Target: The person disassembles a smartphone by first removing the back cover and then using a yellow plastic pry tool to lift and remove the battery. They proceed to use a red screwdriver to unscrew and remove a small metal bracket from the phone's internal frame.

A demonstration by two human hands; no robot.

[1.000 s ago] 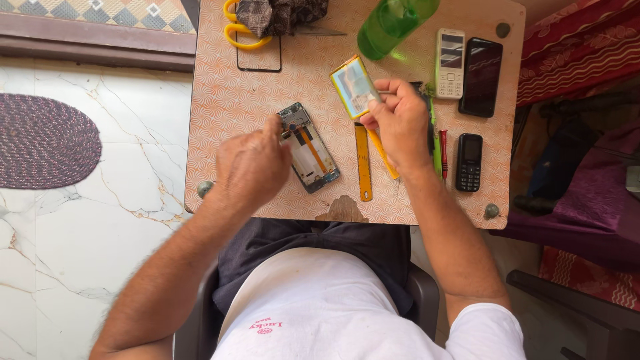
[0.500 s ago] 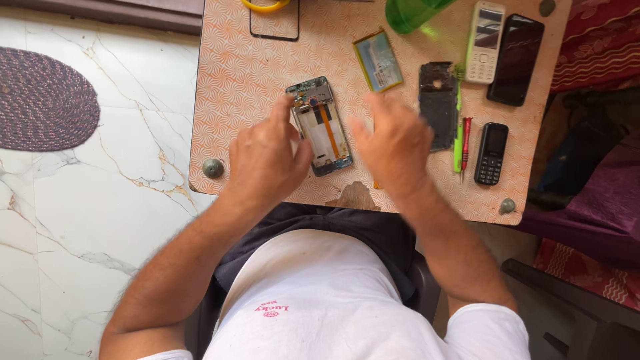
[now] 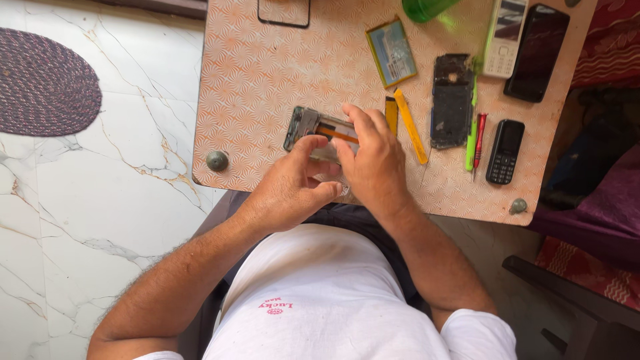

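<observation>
Since the frame half a second earlier, your two hands have closed together over the opened grey phone body with exposed orange ribbon cable (image 3: 313,130), which now lies crosswise instead of nearly lengthwise on the orange patterned tabletop (image 3: 253,80). Your left hand (image 3: 293,190) curls around the phone's near edge, thumb and forefinger pinching it from below. Your right hand (image 3: 373,160) lies over the phone's right end, fingertips (image 3: 350,117) pressed down on the ribbon area. Both hands grip the phone; neither is open. The phone's long axis runs left to right, its uncovered end pointing away to your left, past the left hand. Just right of your right hand lie a yellow plastic pry strip (image 3: 410,125), a detached dark back cover (image 3: 451,100), a green-handled tool (image 3: 473,130) and a red screwdriver (image 3: 479,137).
</observation>
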